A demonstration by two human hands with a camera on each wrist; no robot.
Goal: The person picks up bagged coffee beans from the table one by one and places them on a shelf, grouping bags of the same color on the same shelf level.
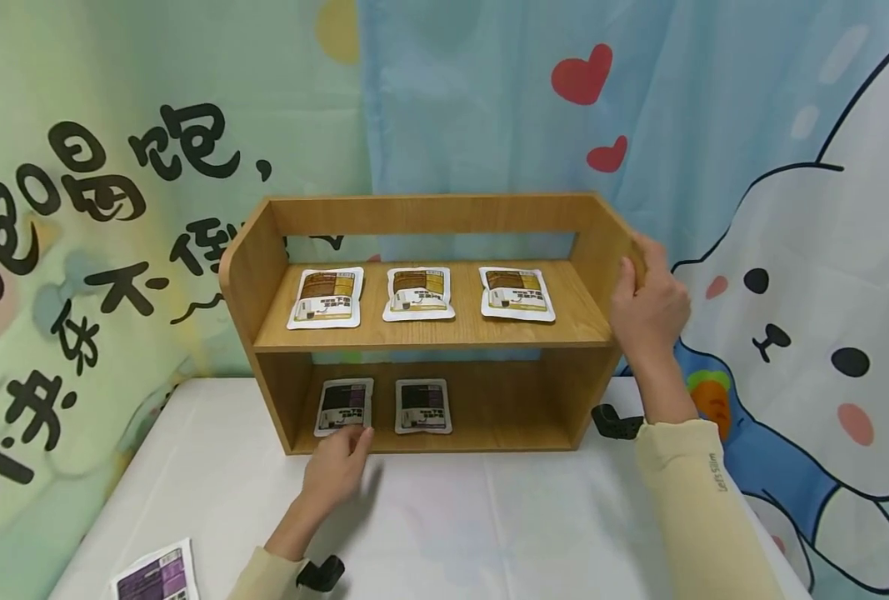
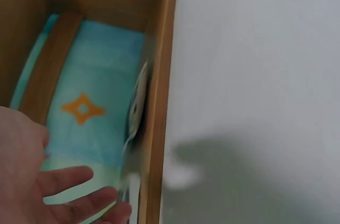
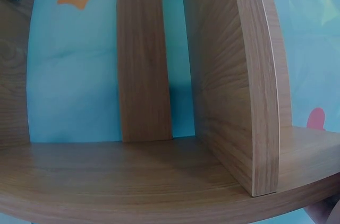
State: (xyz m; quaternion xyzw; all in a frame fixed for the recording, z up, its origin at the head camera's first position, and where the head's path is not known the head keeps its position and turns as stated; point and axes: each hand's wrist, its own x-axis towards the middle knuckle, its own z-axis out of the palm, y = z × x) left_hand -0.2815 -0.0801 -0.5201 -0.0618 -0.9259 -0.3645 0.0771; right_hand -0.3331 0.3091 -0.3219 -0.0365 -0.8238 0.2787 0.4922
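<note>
A two-tier wooden shelf point(image 1: 444, 335) stands on the white table. My right hand point(image 1: 650, 300) grips its right side panel, the thumb on the near side; only a bit of that hand shows in the right wrist view. On the lower tier lie two dark-labelled white packets, a left packet point(image 1: 344, 404) and a right packet point(image 1: 423, 407). My left hand point(image 1: 335, 467) is at the left packet's lower edge, with fingers loosely extended in the left wrist view. On the upper tier rest three brown-and-yellow packets: left point(image 1: 327, 297), middle point(image 1: 418, 293) and right point(image 1: 517, 293).
A purple-labelled packet point(image 1: 157, 573) lies on the white table point(image 1: 489, 525) at the front left, partly cut off by the frame. Behind the shelf hangs a printed cloth backdrop point(image 1: 474, 100). A black strap piece sits near each wrist.
</note>
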